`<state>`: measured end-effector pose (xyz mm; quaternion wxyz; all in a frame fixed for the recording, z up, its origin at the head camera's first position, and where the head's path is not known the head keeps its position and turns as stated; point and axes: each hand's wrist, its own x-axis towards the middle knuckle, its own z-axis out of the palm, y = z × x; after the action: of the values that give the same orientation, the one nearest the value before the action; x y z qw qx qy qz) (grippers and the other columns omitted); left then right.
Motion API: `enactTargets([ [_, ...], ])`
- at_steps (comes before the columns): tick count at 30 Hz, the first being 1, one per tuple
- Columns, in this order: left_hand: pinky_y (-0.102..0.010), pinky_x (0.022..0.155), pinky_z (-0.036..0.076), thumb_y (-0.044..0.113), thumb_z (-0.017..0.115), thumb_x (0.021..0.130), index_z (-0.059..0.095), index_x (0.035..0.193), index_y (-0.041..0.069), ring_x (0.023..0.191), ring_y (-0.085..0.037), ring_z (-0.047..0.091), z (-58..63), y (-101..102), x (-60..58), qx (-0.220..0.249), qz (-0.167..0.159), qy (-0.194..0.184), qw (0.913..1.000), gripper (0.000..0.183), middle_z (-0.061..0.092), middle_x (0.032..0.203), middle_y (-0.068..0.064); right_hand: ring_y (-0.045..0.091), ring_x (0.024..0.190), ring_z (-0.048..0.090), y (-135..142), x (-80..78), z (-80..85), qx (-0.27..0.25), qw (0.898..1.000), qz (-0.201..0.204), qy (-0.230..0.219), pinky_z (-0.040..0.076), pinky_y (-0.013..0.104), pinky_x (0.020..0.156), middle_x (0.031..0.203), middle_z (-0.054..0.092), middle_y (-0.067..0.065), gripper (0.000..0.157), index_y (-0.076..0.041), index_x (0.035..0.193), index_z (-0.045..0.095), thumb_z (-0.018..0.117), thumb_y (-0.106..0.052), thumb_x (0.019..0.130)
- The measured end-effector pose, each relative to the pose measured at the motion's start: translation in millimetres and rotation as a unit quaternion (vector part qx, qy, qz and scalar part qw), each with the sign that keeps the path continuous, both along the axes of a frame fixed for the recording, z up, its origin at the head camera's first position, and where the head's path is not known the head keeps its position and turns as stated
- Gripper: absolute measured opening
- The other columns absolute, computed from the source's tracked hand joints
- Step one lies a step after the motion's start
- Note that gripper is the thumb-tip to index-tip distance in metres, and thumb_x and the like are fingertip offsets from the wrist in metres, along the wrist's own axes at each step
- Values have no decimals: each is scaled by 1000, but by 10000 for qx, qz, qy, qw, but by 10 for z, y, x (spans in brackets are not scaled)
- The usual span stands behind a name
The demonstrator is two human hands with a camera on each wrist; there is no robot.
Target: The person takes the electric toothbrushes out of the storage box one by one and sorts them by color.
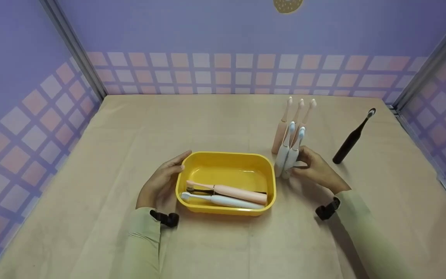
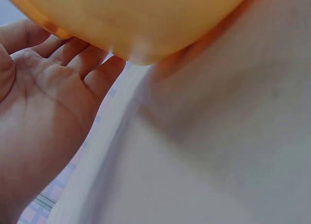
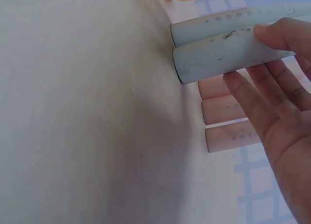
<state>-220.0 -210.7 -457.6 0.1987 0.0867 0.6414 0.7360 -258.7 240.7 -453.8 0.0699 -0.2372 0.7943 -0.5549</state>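
Note:
My left hand (image 1: 162,180) holds the left end of a yellow plastic bin (image 1: 227,154), thumb at the rim and fingers against its outer wall. Inside lie a pink electric toothbrush (image 1: 242,193), a white one (image 1: 234,202) and a black one (image 1: 201,191) partly hidden between them. Right of the bin, two white electric toothbrushes stand upright side by side. My right hand (image 1: 316,168) pinches the nearer-right white toothbrush (image 3: 218,56) between thumb and fingers, low on its handle. The other white toothbrush (image 3: 214,30) is close against it.
Three pink electric toothbrushes (image 1: 279,136) stand just behind the white pair, partly hidden by it. A black electric toothbrush (image 1: 349,144) stands alone farther right. A beige cloth (image 1: 168,120) covers the table, and patterned walls (image 1: 223,71) enclose its back and sides.

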Motion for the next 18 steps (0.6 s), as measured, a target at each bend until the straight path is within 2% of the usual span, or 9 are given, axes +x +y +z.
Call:
enactTargets([
  [8, -31, 106, 44, 10, 43, 99, 29, 153, 17, 139, -27, 38, 4, 8, 18, 223, 122, -274, 9993, 56, 32, 156, -8, 2, 111, 58, 10, 14, 1, 0, 9999, -22, 112, 51, 30, 97, 123, 57, 19, 40, 7, 116, 50, 70, 2, 82],
  [14, -31, 107, 43, 10, 43, 99, 28, 153, 17, 139, -28, 38, 5, 11, 20, 235, 109, -256, 9993, 57, 31, 156, -8, 4, 110, 58, 23, 18, -8, 42, 9998, -22, 171, 50, 39, 98, 120, 59, 14, 41, 5, 119, 52, 71, -1, 83],
  [18, -30, 107, 42, 9, 42, 98, 28, 153, 16, 140, -26, 37, 4, 18, 8, 138, 131, -215, 9996, 57, 30, 157, -8, 6, 109, 59, 37, 20, -7, 95, 9997, 5, 206, 50, 40, 98, 117, 60, 10, 41, 4, 119, 53, 72, -3, 83],
])
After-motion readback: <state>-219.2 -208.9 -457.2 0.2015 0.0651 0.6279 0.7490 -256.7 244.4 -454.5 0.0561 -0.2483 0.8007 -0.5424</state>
